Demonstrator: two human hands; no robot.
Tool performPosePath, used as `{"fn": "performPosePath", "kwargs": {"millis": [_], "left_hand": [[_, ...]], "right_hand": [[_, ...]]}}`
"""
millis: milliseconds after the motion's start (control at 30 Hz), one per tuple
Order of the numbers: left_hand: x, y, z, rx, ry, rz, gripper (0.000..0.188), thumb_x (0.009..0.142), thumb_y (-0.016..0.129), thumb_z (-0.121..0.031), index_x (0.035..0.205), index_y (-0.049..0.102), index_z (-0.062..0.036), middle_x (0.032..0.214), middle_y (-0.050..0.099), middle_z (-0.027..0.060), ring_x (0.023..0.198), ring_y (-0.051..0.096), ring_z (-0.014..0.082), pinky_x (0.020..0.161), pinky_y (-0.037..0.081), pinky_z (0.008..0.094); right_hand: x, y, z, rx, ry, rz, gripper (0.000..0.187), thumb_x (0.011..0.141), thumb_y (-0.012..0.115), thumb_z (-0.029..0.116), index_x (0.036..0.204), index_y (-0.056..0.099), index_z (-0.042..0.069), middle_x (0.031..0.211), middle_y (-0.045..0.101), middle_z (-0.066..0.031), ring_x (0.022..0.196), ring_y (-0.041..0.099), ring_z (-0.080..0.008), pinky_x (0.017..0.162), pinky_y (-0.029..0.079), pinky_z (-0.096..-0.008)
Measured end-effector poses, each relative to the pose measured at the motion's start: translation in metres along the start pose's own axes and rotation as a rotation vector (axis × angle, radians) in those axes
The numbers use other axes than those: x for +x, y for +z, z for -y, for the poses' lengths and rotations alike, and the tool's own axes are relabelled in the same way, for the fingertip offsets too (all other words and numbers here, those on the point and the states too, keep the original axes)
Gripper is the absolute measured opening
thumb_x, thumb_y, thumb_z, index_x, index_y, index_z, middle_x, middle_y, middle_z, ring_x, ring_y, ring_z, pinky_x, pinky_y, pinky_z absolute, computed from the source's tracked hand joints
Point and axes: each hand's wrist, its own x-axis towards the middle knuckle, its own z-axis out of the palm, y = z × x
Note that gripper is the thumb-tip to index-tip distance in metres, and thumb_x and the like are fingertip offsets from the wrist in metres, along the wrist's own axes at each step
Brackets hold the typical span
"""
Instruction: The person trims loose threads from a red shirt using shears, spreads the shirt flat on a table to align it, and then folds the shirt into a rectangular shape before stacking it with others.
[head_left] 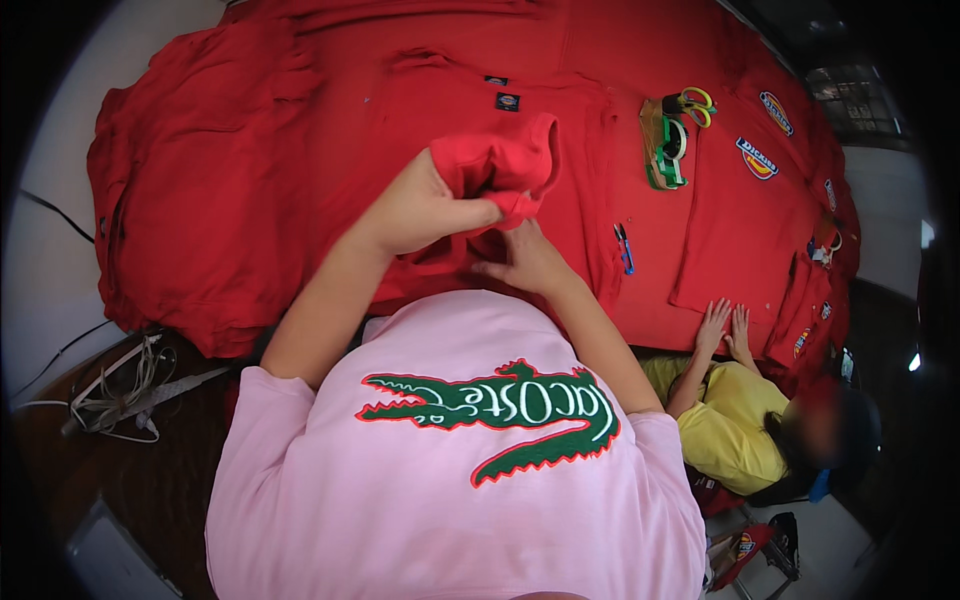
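Observation:
My left hand (425,205) is closed on a raised part of a red shirt (505,160), with the thumb over the cloth and the other fingers hidden in or behind it. The lifted cloth forms an open loop like a sleeve end or cuff. Just below it is my right hand (530,262), its thumb stretched out to the left and apart from the other fingers. Those fingers reach up to the lower edge of the lifted cloth, their tips partly hidden. Behind my hands, the neckline with a dark label (507,101) lies flat on the red-covered table.
To the right lie blue thread snips (624,248), a green tape dispenser (663,150) and yellow-handled scissors (692,105). A red garment pile (190,200) is at left. At far right, a co-worker in yellow (735,425) rests both hands on folded red garments (745,230). Cables (140,385) hang lower left.

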Motion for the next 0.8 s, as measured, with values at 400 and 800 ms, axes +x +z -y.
{"fn": "performPosePath", "kwargs": {"millis": [400,800], "left_hand": [[0.065,-0.112,-0.123,-0.047,0.129,0.218,0.044,0.097,0.067,-0.017,0.135,0.057,0.0027,0.140,0.061,0.0150,0.122,0.064,0.0247,0.105,0.052,0.0385],[0.057,-0.324,0.085,0.543,-0.689,-0.481,0.060,0.092,0.074,-0.047,0.130,0.062,-0.0027,0.121,0.068,0.0057,0.108,0.064,0.0169,0.102,0.046,0.0280]], "right_hand": [[0.033,-0.172,-0.078,1.028,0.203,-0.851,0.083,0.100,0.056,0.043,0.165,0.013,0.013,0.161,0.033,-0.0135,0.146,0.039,-0.0302,0.111,0.038,-0.0439],[0.004,-0.099,-0.098,0.574,0.498,-0.060,0.022,0.097,0.067,0.011,0.118,0.072,0.005,0.073,0.061,0.0058,0.070,0.054,-0.0029,0.063,0.042,-0.0230]]}}
